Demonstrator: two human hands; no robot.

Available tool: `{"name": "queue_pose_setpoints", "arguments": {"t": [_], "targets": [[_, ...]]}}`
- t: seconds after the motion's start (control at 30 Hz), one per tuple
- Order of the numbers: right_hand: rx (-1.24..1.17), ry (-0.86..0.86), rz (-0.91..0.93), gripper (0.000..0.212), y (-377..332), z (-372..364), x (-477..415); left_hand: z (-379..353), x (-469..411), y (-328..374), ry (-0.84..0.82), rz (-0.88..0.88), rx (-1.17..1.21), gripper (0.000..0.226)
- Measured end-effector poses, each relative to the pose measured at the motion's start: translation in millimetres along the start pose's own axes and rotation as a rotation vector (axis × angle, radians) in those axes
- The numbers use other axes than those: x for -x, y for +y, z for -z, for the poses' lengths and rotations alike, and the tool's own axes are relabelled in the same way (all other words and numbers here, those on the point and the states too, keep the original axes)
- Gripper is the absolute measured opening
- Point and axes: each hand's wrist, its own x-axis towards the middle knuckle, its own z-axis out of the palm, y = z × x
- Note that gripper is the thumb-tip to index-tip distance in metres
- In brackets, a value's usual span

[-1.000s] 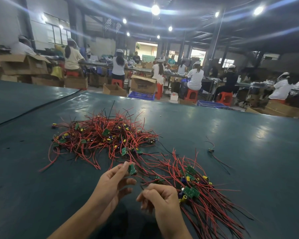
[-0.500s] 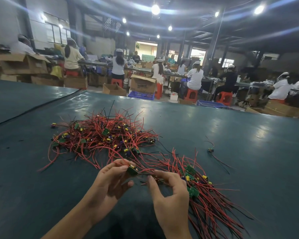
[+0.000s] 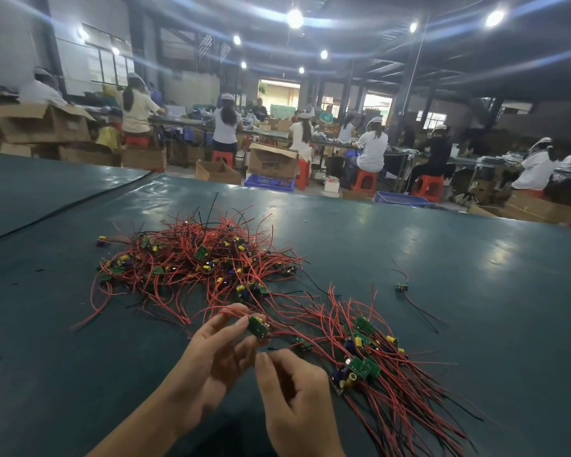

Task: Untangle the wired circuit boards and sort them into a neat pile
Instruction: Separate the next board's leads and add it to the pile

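Dark green surface (image 3: 426, 258) below me: my left hand (image 3: 211, 361) pinched a circuit board (image 3: 257, 325) between thumb and fingers (image 3: 233, 324), just before the tangled heap (image 3: 195, 258). Beneath the board my right hand (image 3: 297, 400) curled, grip on a wire unclear. Beside it lay the sorted pile (image 3: 376, 374).

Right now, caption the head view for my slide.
Left hand pinches one wired circuit board between tangled heap and sorted pile, right hand close below.

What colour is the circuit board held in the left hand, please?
Green; the circuit board shows best in the head view.
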Motion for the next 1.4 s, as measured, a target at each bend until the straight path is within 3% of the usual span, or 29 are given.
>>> {"name": "queue_pose_setpoints", "arguments": {"t": [0.27, 0.47, 0.83, 1.03, 1.17, 1.4], "targets": [[-0.227, 0.036, -0.143, 0.022, -3, 5, -4, -1, 4, -2, -0.162, 0.08, -0.101, 0.013], [-0.177, 0.089, -0.086, 0.027, -3, 6, -6, 6, 3, -3, -0.148, 0.064, -0.179, 0.029], [-0.238, 0.02, -0.111, 0.021, -8, 11, -6, 9, 2, -7, -0.1, 0.017, -0.29, 0.021], [-0.15, 0.024, -0.136, 0.048, -3, 7, -4, 5, 3, -7, -0.113, 0.066, -0.29, 0.021], [-0.1, 0.052, -0.107, 0.048, -2, 5, -4, 1, 2, -7, -0.034, 0.058, -0.315, 0.022], [-0.147, 0.1, -0.085, 0.046, 0, 8, -5, -1, 4, -9, -0.141, 0.106, -0.475, 0.03]]}}
